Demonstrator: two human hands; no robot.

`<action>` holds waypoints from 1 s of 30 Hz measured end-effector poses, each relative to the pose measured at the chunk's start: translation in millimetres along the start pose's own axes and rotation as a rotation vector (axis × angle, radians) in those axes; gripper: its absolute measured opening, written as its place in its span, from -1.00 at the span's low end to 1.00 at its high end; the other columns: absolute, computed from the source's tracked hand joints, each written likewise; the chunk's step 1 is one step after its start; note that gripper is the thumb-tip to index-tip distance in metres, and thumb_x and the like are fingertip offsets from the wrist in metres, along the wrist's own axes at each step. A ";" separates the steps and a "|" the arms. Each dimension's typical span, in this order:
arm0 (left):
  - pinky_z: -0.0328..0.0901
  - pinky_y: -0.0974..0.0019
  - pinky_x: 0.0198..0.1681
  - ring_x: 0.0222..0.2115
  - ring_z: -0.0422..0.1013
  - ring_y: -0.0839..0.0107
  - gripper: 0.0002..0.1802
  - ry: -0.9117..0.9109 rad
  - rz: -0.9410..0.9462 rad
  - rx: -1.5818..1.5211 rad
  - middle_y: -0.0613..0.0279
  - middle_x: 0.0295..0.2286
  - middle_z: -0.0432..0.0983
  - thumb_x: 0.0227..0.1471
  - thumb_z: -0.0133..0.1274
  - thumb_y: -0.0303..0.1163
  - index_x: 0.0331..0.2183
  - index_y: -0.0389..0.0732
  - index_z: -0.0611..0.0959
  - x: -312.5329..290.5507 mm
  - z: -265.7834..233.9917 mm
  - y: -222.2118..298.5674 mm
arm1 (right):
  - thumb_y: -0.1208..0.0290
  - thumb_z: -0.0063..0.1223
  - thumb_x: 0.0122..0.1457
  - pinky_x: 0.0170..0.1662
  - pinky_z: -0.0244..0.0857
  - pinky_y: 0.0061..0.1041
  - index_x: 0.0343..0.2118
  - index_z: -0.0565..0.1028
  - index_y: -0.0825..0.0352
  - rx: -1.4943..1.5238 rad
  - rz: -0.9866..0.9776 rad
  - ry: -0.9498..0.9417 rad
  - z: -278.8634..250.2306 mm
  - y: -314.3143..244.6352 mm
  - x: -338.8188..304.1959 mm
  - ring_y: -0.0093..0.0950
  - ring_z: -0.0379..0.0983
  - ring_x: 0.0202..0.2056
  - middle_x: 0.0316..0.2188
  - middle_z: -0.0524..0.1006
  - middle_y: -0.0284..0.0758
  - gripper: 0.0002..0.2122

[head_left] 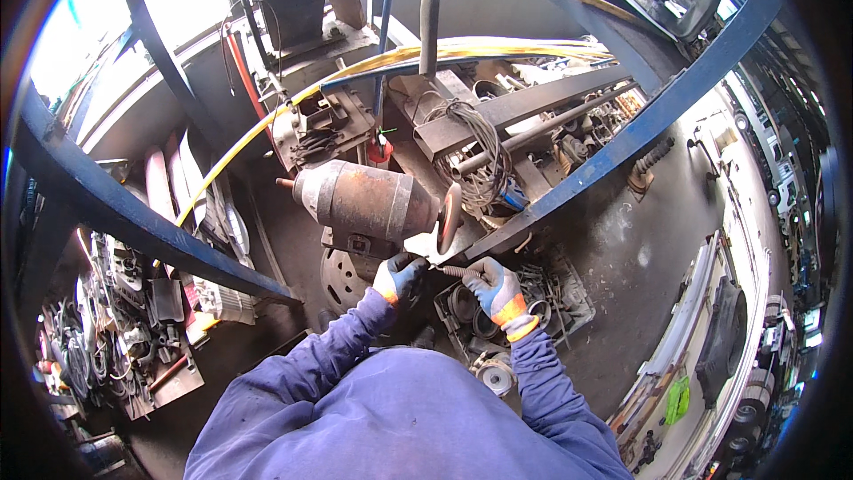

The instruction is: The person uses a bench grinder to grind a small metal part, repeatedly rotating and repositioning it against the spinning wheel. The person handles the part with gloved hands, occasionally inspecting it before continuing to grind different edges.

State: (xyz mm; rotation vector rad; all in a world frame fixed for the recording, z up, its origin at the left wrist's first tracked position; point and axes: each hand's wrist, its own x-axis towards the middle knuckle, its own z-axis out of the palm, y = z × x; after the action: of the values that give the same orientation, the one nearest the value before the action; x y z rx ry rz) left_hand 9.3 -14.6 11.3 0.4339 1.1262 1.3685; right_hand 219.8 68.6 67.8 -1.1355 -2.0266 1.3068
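Note:
My right hand (496, 289), in a grey-blue glove with an orange cuff, is closed around one end of a short threaded metal rod (458, 272). The rod points left, its other end just below the wheel. My left hand (400, 278), gloved alike, has its fingers curled together near that end; whether it grips the rod too is hidden. Directly ahead stands a worn bench grinder (364, 204) with a rounded, rusty motor body. Its grinding wheel (450, 219) is at the right side, just beyond my hands. A pale metal plate (423, 244) sits beside the wheel.
Blue steel beams (622, 147) slant across both sides. A coil of cable (480, 147) hangs beyond the wheel, and a yellow hose (233, 169) arches behind the grinder. Below my hands lies a tray of metal parts (569, 302). Scrap parts (115, 302) crowd the left.

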 end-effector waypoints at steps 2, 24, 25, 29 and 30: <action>0.19 0.48 -0.54 -0.59 0.28 0.64 -0.81 0.043 0.006 -0.030 0.42 -0.58 0.42 0.11 0.08 -0.38 -0.29 -0.31 0.62 5.8 4.1 -3.1 | 0.25 0.23 0.13 -0.36 0.33 -0.43 -0.32 0.54 0.32 -0.102 -0.030 0.025 -2.9 -1.8 5.6 -0.45 0.50 -0.49 -0.51 0.58 -0.26 -0.77; 0.29 0.40 -0.50 -0.59 0.41 0.48 -0.76 0.038 0.086 0.059 0.22 -0.56 0.53 0.15 0.04 -0.32 -0.37 -0.33 0.61 9.5 18.7 2.1 | 0.24 0.23 0.15 -0.38 0.31 -0.44 -0.36 0.50 0.35 -0.067 -0.043 0.081 -15.7 -5.9 8.8 -0.49 0.46 -0.51 -0.55 0.56 -0.25 -0.75; 0.29 0.40 -0.51 -0.59 0.41 0.48 -0.76 0.028 0.085 0.057 0.22 -0.56 0.53 0.16 0.04 -0.32 -0.37 -0.33 0.61 10.3 17.9 0.1 | 0.24 0.23 0.15 -0.38 0.31 -0.45 -0.36 0.50 0.35 -0.097 -0.043 0.081 -15.7 -4.8 8.5 -0.50 0.45 -0.51 -0.55 0.56 -0.25 -0.75; 0.29 0.39 -0.51 -0.59 0.41 0.48 -0.75 -0.005 0.093 0.052 0.21 -0.56 0.54 0.17 0.03 -0.31 -0.37 -0.33 0.61 11.9 15.3 -1.8 | 0.25 0.22 0.15 -0.38 0.31 -0.47 -0.36 0.49 0.35 -0.115 -0.026 0.071 -16.3 -3.7 8.7 -0.53 0.45 -0.50 -0.55 0.55 -0.26 -0.75; 0.29 0.39 -0.52 -0.59 0.42 0.48 -0.75 -0.011 0.095 0.053 0.21 -0.55 0.54 0.17 0.03 -0.31 -0.37 -0.33 0.61 10.9 15.6 -1.0 | 0.24 0.22 0.16 -0.38 0.31 -0.47 -0.36 0.49 0.35 -0.092 -0.016 0.065 -16.4 -3.3 8.2 -0.54 0.45 -0.50 -0.55 0.55 -0.27 -0.75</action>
State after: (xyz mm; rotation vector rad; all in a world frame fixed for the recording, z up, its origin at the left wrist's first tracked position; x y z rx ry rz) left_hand 20.6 0.5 13.4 0.5383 1.1473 1.4196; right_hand 226.2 83.1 77.6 -1.1845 -2.0620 1.1645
